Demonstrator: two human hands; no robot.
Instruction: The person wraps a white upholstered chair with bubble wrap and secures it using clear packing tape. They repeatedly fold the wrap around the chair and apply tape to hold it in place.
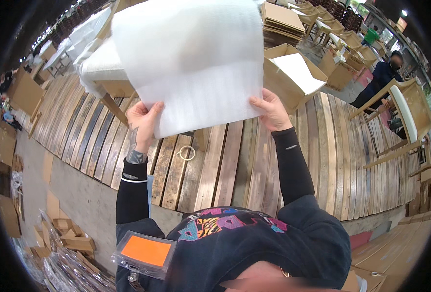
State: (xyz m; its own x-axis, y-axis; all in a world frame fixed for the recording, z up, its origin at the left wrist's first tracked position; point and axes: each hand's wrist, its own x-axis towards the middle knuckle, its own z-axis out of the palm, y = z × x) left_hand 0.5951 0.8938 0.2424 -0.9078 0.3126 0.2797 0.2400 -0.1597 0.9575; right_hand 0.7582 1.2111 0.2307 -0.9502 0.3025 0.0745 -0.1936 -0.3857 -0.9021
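The left hand [143, 119] and right hand [273, 108] pinch the lower edge of a white sheet [191, 63], thumbs on top, at the frame's upper centre. Below it, a pale ring [180, 154] lies on slats [220, 168]; a box [281, 78] stands upper right, a chair [408, 113] far right.

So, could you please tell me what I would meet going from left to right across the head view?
Brown cardboard piece, left hand gripping the white sheet, pale ring, right hand gripping the same sheet, wooden chair with a white seat.
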